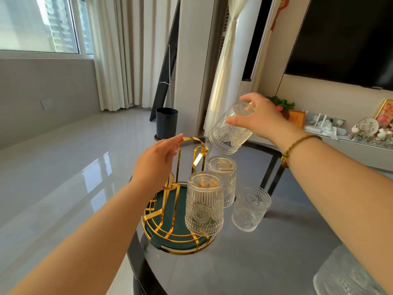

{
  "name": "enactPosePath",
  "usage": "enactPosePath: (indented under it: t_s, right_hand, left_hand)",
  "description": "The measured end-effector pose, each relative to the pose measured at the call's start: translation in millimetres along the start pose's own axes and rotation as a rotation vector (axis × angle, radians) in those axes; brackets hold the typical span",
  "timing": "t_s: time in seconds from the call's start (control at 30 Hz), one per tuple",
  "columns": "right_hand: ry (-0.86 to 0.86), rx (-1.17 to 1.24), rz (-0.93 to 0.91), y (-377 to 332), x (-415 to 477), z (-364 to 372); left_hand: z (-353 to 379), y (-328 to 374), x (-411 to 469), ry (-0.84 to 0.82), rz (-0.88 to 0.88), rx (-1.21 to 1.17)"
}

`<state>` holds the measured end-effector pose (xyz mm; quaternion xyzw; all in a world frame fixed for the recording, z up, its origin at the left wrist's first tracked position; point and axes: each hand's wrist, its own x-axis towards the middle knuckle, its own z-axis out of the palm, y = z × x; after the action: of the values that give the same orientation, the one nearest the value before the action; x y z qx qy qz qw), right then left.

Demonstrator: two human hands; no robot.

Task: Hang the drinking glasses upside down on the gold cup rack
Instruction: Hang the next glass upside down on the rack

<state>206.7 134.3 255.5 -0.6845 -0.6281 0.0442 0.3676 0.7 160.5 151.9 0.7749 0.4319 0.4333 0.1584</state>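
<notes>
The gold cup rack with a dark green base stands on the dark glass table. My left hand grips its top handle loop. Two embossed clear glasses hang upside down on the rack: a near one and a far one. My right hand holds a third glass by its base, tilted mouth-down above the rack's free gold prong. Another glass stands upright on the table to the right of the rack.
The round dark table's edge curves close on the left. A further glass object sits at the bottom right corner. A black bin stands on the floor beyond. A shelf with ornaments lines the right wall.
</notes>
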Motion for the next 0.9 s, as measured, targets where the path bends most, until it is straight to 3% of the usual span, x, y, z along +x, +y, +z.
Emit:
enactPosePath:
  t_s: [0.37,0.9]
  right_hand:
    - [-0.103,0.077,0.008,0.5,28.1,59.4]
    - [-0.413,-0.089,0.029,14.1,23.0,103.6]
  left_hand:
    - [-1.0,-6.3,-3.4,0.006,0.029,-0.06]
    - [2.7,-9.9,-2.5,0.042,0.032,-0.104]
